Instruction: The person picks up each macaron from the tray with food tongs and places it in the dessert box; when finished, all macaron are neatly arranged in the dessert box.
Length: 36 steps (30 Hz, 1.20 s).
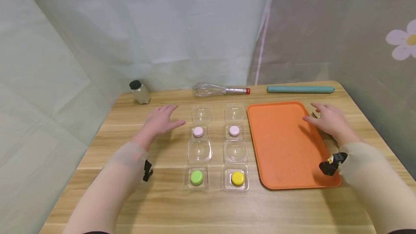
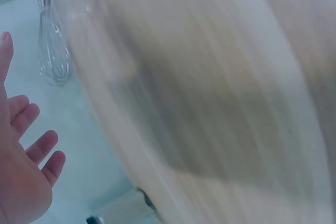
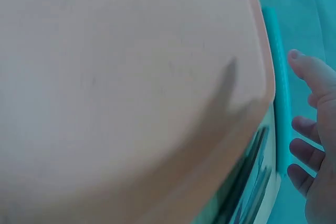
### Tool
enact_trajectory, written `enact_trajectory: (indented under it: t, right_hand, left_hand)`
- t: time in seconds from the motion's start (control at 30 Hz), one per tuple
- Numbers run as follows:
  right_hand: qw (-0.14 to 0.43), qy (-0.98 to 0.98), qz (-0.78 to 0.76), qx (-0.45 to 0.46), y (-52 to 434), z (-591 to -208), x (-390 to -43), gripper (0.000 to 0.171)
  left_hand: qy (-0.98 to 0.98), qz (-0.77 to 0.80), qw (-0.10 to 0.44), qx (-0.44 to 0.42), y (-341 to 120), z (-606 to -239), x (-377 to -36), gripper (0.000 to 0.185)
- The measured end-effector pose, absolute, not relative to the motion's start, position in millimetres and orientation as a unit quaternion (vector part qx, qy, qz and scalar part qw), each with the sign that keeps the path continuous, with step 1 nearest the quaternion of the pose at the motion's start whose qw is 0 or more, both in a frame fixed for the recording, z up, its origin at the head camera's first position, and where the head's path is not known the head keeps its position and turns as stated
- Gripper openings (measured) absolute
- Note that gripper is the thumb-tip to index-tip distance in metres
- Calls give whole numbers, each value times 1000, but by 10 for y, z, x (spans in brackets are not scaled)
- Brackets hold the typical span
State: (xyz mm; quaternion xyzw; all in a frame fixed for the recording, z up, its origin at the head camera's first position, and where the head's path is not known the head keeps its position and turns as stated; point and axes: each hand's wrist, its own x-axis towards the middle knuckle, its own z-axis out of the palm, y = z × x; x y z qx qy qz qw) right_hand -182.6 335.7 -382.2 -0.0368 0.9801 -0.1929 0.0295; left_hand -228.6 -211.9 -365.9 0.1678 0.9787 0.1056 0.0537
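Right fingers (image 3: 307, 154) apart, shadowed tray (image 3: 121, 66), turquoise rod (image 3: 280, 85) beside it

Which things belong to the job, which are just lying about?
Likely the job, being nearest the left hand and right hand, both empty:
four open clear boxes
two pale pink rounds, one green round, one yellow round
orange tray
perhaps the slim dark utensil beside it, partly hidden

Probably lying about:
whisk
teal rod
black-capped jar

Whisk (image 1: 227, 90) (red-tipped), teal rod (image 1: 300, 89), jar (image 1: 141, 94)
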Motion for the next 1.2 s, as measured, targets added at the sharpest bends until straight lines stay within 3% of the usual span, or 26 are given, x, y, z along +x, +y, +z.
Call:
enact_trajectory:
  t: [0.23,0.7,1.2]
  right_hand:
    - [56,976,-205,-54,3100,-3793,-1941,82]
    - [95,959,-244,-109,2623,-3694,-2099,77]
    - [128,937,-276,-172,2029,-3731,-2245,70]
  left_hand:
    - [975,115,50,185,-1931,-3647,-2378,89]
    - [958,124,95,242,-1415,-3585,-2474,82]
    - [954,112,134,242,-855,-3593,-2446,74]
